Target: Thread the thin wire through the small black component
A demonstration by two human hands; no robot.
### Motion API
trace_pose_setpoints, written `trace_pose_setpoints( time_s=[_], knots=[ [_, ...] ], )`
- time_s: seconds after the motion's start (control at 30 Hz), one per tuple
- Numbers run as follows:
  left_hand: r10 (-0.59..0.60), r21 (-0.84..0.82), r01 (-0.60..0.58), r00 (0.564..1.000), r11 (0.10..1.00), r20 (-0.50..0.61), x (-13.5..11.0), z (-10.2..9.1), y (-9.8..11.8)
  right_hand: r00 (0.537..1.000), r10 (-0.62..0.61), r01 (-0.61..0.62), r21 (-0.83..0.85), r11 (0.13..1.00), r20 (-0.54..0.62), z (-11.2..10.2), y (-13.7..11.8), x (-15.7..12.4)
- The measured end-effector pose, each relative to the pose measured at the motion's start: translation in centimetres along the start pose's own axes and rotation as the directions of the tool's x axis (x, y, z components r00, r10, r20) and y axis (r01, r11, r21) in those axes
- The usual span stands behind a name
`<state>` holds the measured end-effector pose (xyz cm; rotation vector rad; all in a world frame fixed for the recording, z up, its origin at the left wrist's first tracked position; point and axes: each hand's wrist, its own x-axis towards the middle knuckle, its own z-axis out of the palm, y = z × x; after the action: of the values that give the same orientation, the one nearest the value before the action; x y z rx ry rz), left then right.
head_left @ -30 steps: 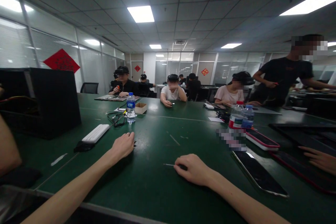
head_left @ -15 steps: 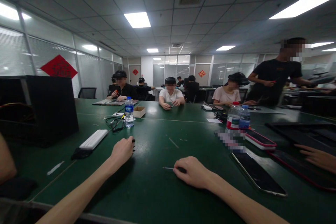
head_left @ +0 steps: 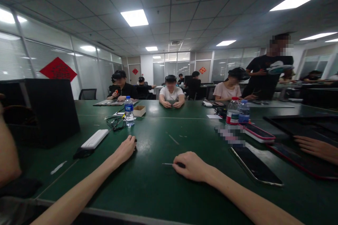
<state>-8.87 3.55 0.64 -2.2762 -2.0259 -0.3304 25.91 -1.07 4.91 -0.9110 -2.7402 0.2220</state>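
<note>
My right hand (head_left: 190,166) rests on the green table (head_left: 148,193), right of the middle, its fingers closed around the dark handle of a small screwdriver (head_left: 167,164). The thin metal shaft points left, close to the tabletop. Farther forward and to the left, my left hand (head_left: 127,147) lies on the table with its fingers curled together. A small black thing (head_left: 136,141) shows at its fingertips, mostly hidden, and I cannot make out what it is. The two hands are well apart.
Left of my left hand lie a white bar-shaped device (head_left: 95,139), cables (head_left: 116,123), a water bottle (head_left: 129,110) and a small box (head_left: 139,111). A large black case (head_left: 56,112) stands farther left. A smartphone (head_left: 256,167), bottles (head_left: 232,111) and another person's hand (head_left: 314,146) are on the right.
My hands keep their grips and hardly move; the view has shifted slightly. The standing person at the right back has moved left, and the person opposite has brought both hands together.
</note>
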Motion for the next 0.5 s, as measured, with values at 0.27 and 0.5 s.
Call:
trace_pose_setpoints(
  time_s=[0.27, 0.5],
  knots=[
    [0.095, -0.169, -0.137, 0.967, 0.976, -0.236, -1.5, -3.8, -5.1, 1.0, -0.018, 0.018, -0.006, 1.0, -0.016, 0.3, 0.4, -0.1],
    [-0.439, -0.144, 0.417, 0.806, 0.897, -0.398, -9.0, -7.8, -19.6, 1.0, -0.015, 0.015, 0.006, 1.0, -0.015, 0.0, 0.2, -0.1]
  ],
)
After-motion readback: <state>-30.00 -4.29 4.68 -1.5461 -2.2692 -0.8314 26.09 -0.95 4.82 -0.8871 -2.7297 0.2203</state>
